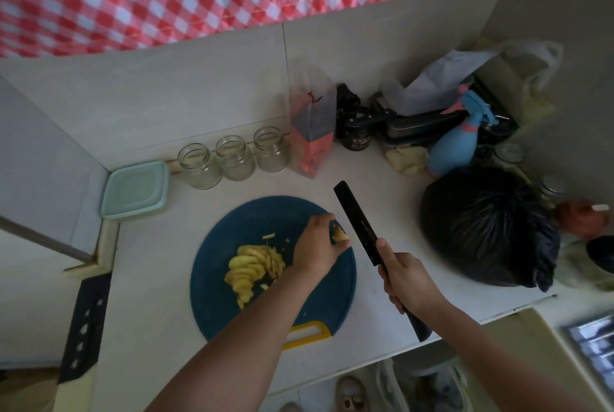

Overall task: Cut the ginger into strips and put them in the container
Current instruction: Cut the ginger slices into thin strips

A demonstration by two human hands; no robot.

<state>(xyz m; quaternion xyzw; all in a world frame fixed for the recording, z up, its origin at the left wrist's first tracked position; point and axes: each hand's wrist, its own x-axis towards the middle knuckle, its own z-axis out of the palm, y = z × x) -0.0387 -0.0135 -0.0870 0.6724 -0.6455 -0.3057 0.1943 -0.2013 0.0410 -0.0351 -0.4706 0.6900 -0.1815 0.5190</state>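
A round blue cutting board [232,312] with a yellow handle lies on the pale counter. A pile of yellow ginger slices and strips [254,267] sits on its left half. My left hand [317,245] is at the board's right edge, fingers closed on a small piece of ginger [340,234]. My right hand [410,282] grips the handle of a black knife [357,217], whose blade points up and away, just right of the board. A mint-lidded square container [136,189] stands shut at the counter's left corner.
Three empty glass jars [232,159] line the back wall behind the board. A red bag [312,132], dark jars, a blue spray bottle [455,145] and a black bin bag [488,228] crowd the right side. A black perforated bracket [84,328] lies at the left edge.
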